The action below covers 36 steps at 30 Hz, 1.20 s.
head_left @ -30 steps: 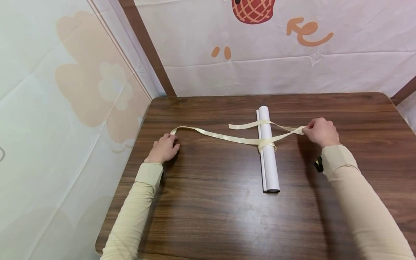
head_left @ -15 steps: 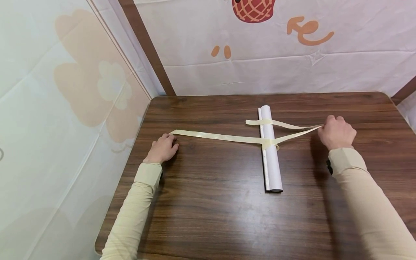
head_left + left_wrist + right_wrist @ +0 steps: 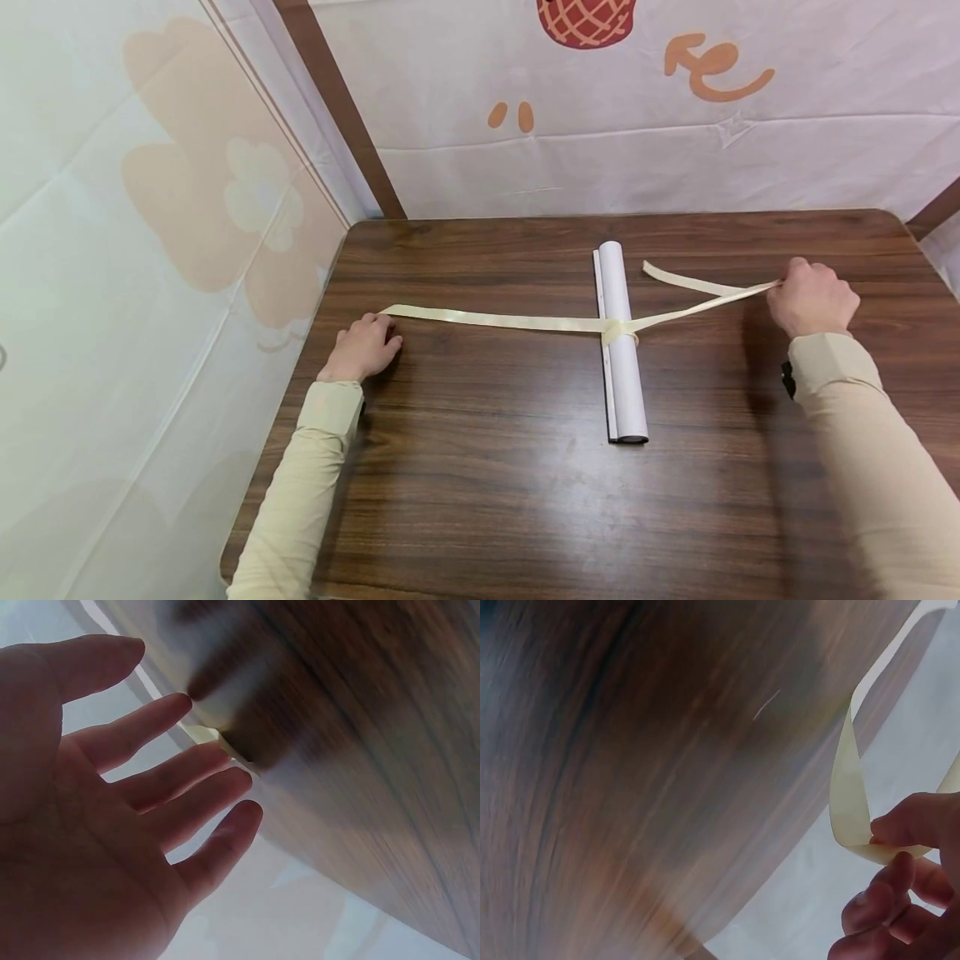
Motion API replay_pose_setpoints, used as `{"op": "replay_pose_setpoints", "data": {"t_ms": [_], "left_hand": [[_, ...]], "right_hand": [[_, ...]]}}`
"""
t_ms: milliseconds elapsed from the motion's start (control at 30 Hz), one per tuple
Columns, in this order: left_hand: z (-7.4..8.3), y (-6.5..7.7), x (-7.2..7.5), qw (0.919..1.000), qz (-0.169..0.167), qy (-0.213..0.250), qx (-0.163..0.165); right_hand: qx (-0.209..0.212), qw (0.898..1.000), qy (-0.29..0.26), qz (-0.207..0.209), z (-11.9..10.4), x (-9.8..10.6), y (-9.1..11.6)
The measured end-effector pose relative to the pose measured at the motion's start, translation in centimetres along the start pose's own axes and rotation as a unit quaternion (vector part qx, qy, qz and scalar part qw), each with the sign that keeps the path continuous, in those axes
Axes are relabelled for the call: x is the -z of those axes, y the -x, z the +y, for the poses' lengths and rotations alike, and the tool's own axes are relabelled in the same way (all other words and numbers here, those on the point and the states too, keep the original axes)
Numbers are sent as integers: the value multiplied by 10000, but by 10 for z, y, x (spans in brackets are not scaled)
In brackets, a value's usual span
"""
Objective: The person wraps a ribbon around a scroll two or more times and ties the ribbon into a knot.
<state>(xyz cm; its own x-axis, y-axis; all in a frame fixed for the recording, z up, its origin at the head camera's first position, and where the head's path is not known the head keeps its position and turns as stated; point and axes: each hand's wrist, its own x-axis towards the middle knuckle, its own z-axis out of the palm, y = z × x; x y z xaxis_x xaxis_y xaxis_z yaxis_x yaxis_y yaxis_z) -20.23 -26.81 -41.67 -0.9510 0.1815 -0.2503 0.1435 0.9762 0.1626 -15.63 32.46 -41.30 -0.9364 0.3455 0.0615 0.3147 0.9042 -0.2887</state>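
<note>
A white paper roll (image 3: 626, 383) lies on the brown wood table, with a cream ribbon (image 3: 510, 322) looped around its middle. At the table's left side, the ribbon's left stretch runs to my left hand (image 3: 360, 348). The left wrist view shows that hand's fingers (image 3: 199, 806) extended and spread, the ribbon (image 3: 206, 735) at their tips. On the right, my right hand (image 3: 813, 298) pinches the ribbon between thumb and fingers, as the right wrist view shows with the ribbon (image 3: 849, 787) folded there. A loose ribbon tail lies right of the roll.
The wood table (image 3: 480, 500) has rounded corners and meets a white printed curtain (image 3: 450, 183) at the back. Another pale curtain (image 3: 90, 333) with a flower print hangs close along the left edge.
My right hand has moved right, drawing the ribbon with it. The ribbon's loose tail has slid off the roll to its right. The left stretch has straightened; my left hand shifted slightly left.
</note>
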Motion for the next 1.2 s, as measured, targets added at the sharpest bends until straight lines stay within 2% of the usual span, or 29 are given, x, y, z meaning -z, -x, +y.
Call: {"op": "replay_pose_setpoints", "data": {"t_ms": [300, 567, 800, 1067, 1133, 1200], "left_hand": [[-3, 8, 5, 9999, 13, -78, 77], [-6, 9, 7, 9998, 74, -135, 106], [-4, 11, 9, 9997, 121, -146, 140], [2, 11, 9, 9992, 323, -213, 10], [5, 10, 9, 9990, 371, -237, -47], [8, 9, 10, 9989, 407, -230, -88]], "right_hand": [[-249, 9994, 197, -129, 14, 11, -1], [-493, 9984, 163, -232, 27, 16, 1], [-769, 9946, 440, -535, 37, 16, 3], [-435, 9980, 181, -419, 43, 5, 4], [-109, 9990, 119, -425, 41, 1, 5], [397, 9979, 63, -516, 38, -3, 5]]}}
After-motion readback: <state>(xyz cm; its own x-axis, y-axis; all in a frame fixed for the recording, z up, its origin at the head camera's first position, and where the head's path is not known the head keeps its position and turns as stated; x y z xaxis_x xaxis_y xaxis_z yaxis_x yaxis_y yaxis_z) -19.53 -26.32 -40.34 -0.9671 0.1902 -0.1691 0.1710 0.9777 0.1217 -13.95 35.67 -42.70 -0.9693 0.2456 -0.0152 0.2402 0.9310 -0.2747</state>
